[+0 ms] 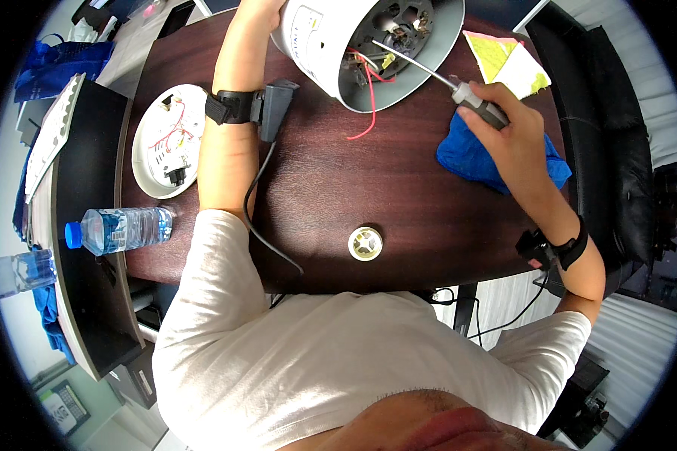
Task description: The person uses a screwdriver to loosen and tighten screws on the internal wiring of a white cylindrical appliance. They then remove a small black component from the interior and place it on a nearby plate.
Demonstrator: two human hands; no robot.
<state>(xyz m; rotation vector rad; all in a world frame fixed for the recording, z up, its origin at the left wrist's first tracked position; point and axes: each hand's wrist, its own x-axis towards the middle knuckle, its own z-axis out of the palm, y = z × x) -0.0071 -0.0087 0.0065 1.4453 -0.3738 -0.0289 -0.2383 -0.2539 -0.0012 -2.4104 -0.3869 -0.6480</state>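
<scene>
A white round appliance housing (316, 45) lies tipped on its side at the far edge of the table, its open end toward the right. Inside it are a dark round plate and loose red wires (371, 105). My right hand (504, 113) is closed round the grey handle of a screwdriver (470, 98), whose long shaft points into the opening. Whether its tip touches a part I cannot tell. My left hand (262, 9) reaches to the housing's left side. Its fingers are hidden at the upper edge.
A white round cover (144, 161) with wires and parts lies left of my left forearm, near a water bottle (132, 229). A blue cloth (462, 154) lies under my right hand, yellow-and-white cloth (496, 60) beyond. A small round spoked piece (365, 243) sits near the front edge.
</scene>
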